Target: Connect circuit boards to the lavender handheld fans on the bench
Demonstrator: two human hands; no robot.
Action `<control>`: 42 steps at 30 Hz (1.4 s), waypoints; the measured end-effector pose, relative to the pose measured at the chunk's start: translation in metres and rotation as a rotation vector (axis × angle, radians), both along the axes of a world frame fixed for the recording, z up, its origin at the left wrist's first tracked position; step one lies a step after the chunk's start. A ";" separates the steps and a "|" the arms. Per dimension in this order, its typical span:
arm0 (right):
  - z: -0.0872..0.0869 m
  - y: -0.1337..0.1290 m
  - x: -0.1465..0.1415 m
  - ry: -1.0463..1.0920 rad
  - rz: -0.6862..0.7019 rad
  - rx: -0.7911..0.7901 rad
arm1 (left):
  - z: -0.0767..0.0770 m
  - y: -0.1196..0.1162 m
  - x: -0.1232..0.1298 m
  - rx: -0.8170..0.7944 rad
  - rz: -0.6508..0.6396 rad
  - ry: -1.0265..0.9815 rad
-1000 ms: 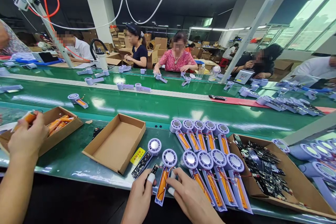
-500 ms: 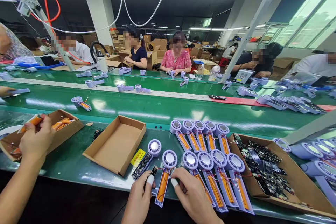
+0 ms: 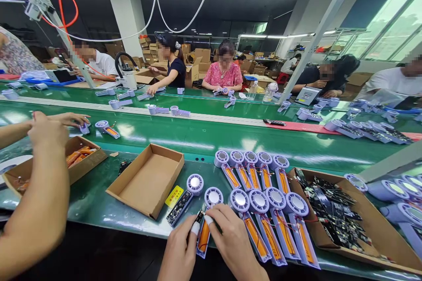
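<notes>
Left hand (image 3: pixel 180 248) pinching a small black part (image 3: pixel 199 217), right hand (image 3: pixel 232 241) curled over a fan (image 3: pixel 203 239), grip unclear, green desk (image 3: pixel 89 197), cardboard tray (image 3: pixel 128 205), workers (image 3: pixel 222 74) along a factory conveyor (image 3: pixel 198 96)

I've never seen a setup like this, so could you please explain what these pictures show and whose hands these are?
These come from one camera worn on a person's head, looking down at their own hands. The left hand seems to pinch a small black part, and the right hand is beside it. Below them is an orange battery in a lilac fan. More fans lie on the green workbench, beside a cardboard tray of black circuit boards. The arms at far left appear to be another person's, above a box of orange batteries.
</notes>
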State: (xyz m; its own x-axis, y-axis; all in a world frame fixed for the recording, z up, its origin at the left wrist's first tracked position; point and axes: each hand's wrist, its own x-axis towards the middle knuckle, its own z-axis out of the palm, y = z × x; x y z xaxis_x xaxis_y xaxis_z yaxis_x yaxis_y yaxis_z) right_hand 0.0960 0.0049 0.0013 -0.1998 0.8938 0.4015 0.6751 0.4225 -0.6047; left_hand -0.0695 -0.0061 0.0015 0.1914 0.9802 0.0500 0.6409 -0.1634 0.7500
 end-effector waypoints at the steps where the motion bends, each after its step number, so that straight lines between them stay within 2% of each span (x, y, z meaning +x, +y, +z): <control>1: -0.001 0.000 0.000 -0.002 -0.009 0.013 | 0.000 0.000 0.000 0.016 -0.002 0.003; 6: 0.008 0.001 0.000 -0.168 0.041 0.065 | -0.004 -0.003 -0.003 0.184 -0.002 0.082; 11: 0.016 -0.002 0.000 -0.313 0.043 0.069 | -0.006 -0.002 -0.006 0.278 -0.079 0.137; 17: 0.019 0.005 0.009 -0.017 0.105 -0.179 | 0.007 0.007 -0.014 0.172 -0.164 0.067; 21: 0.029 0.012 0.012 0.076 0.210 -0.255 | 0.009 0.013 -0.021 0.111 -0.178 0.055; 23: 0.032 0.013 0.009 0.102 0.216 -0.274 | 0.007 0.015 -0.024 0.096 -0.188 0.072; 28: 0.024 0.008 0.006 0.161 0.143 -0.268 | 0.004 0.016 -0.025 0.027 -0.171 0.052; 34: 0.010 -0.006 0.025 0.318 -0.138 -0.432 | 0.005 0.005 -0.019 -0.141 -0.060 0.089; 36: 0.012 -0.008 0.028 0.311 -0.133 -0.429 | 0.003 0.003 -0.017 -0.163 -0.041 0.075; 42: 0.024 0.004 0.022 0.221 0.026 -0.232 | -0.010 0.000 -0.009 -0.093 0.020 -0.039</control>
State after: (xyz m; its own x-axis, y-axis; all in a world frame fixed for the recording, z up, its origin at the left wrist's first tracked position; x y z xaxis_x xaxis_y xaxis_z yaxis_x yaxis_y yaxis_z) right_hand 0.1177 0.0086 0.0253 -0.1547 0.9623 0.2235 0.5073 0.2715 -0.8179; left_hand -0.0782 -0.0064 -0.0088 0.1718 0.9845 -0.0343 0.6131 -0.0797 0.7860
